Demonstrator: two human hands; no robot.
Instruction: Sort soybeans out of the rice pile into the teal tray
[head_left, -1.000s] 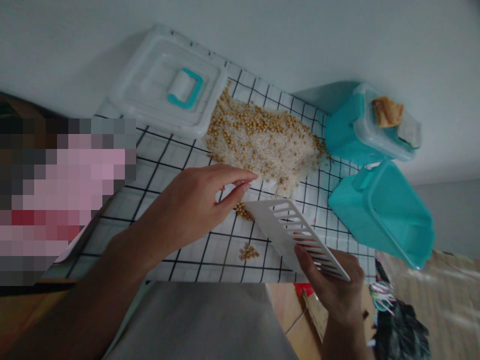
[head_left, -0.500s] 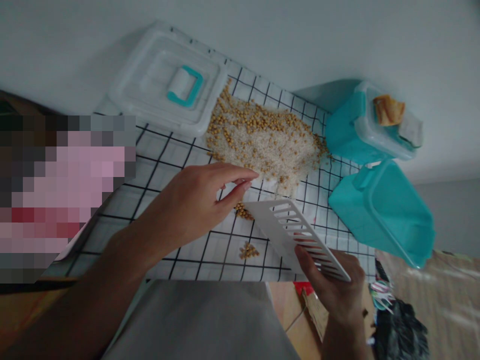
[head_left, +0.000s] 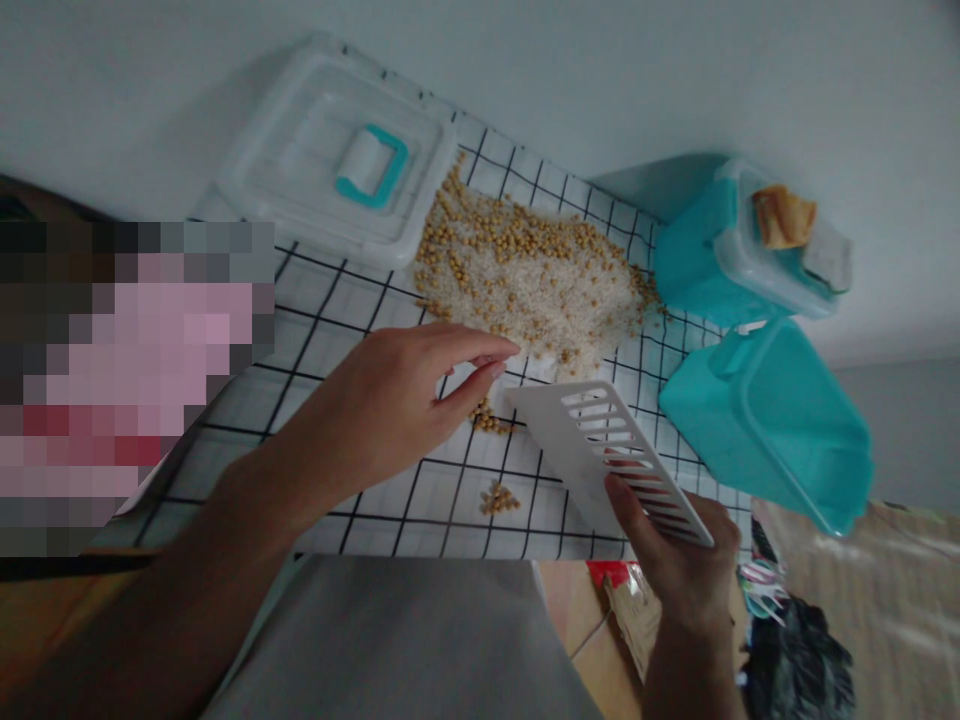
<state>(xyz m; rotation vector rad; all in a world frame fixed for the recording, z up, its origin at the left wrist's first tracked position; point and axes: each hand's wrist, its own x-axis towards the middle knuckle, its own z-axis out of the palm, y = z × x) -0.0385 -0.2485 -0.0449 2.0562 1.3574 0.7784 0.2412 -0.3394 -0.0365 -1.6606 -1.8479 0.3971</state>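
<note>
My right hand (head_left: 675,550) grips a white slotted plastic tray (head_left: 570,460) by its near side, thumb on the slotted wall; the tray is tilted above the table. My left hand (head_left: 405,395) hovers palm down left of the tray, thumb and fingertips brought together in a pinch. Whether anything lies between the fingertips is hidden. Beyond both hands spreads a pile of white rice grains mixed with yellow soybeans (head_left: 540,260). A small heap of soybeans (head_left: 491,415) sits below my left fingertips, and another little heap of soybeans (head_left: 499,498) lies nearer the table edge.
A clear lid with a turquoise handle (head_left: 371,165) lies at the back left. On the right stand a lidded turquoise container (head_left: 697,250) with a bread-like piece (head_left: 784,215) on top, and an uncovered turquoise bin (head_left: 780,430). A blurred person in pink (head_left: 165,350) is at left.
The tray in my right hand has moved slightly right and up, showing more of the near soybean heap. My left hand has stayed almost still.
</note>
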